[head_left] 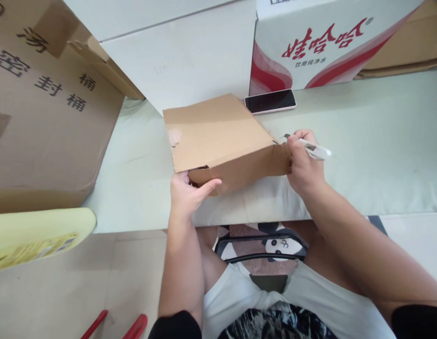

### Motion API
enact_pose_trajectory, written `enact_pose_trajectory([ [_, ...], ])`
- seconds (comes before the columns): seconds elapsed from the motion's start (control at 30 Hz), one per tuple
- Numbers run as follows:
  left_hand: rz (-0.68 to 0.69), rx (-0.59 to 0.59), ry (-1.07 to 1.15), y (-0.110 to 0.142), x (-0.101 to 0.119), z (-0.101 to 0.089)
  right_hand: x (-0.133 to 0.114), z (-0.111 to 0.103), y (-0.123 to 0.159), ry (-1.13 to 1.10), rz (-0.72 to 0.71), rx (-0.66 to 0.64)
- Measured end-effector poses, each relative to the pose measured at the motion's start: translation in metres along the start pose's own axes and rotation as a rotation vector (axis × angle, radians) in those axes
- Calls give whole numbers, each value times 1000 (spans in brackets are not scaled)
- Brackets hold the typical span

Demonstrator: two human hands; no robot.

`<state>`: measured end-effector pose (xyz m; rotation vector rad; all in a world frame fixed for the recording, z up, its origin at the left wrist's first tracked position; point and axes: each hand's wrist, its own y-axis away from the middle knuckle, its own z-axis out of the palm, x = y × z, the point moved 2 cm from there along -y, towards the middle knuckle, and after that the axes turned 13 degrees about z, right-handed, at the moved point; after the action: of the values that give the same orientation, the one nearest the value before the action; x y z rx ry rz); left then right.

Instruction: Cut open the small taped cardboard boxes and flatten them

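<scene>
A small brown cardboard box (218, 129) sits on the pale green covered surface, its front panel partly folded out at the lower edge. My left hand (190, 193) grips its front left corner, the thumb pressed on the front panel and the other fingers partly hidden under the cardboard. At the opposite corner, my right hand (306, 162) is closed around a white utility knife (317, 150). The knife's blade tip points left, close to the box's top right edge. Fingers of that same hand also touch the box's right end flap; their tips are hidden.
Behind the box lies a phone (271, 101) with a dark screen, against a white and red carton (320, 52). A large white box (190, 61) stands beside it. At the left are a big brown carton (56, 122) and a yellow container (42, 235) near the edge of the green cloth (380, 155).
</scene>
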<state>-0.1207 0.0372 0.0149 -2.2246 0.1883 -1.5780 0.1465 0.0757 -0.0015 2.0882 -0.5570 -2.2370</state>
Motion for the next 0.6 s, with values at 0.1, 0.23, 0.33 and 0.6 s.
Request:
enact_pose_trajectory([
  [0.1, 73, -11, 30, 1, 0, 1, -2, 1, -2, -31, 124, 24],
  [0.23, 107, 14, -3, 2, -4, 1, 1, 0, -5, 29, 217, -17],
  [0.33, 137, 32, -3, 2, -3, 0, 5, 0, -5, 48, 268, -57],
  [0.6, 183, 58, 202, 3, -15, 0, -5, 3, -1, -186, 242, -36],
])
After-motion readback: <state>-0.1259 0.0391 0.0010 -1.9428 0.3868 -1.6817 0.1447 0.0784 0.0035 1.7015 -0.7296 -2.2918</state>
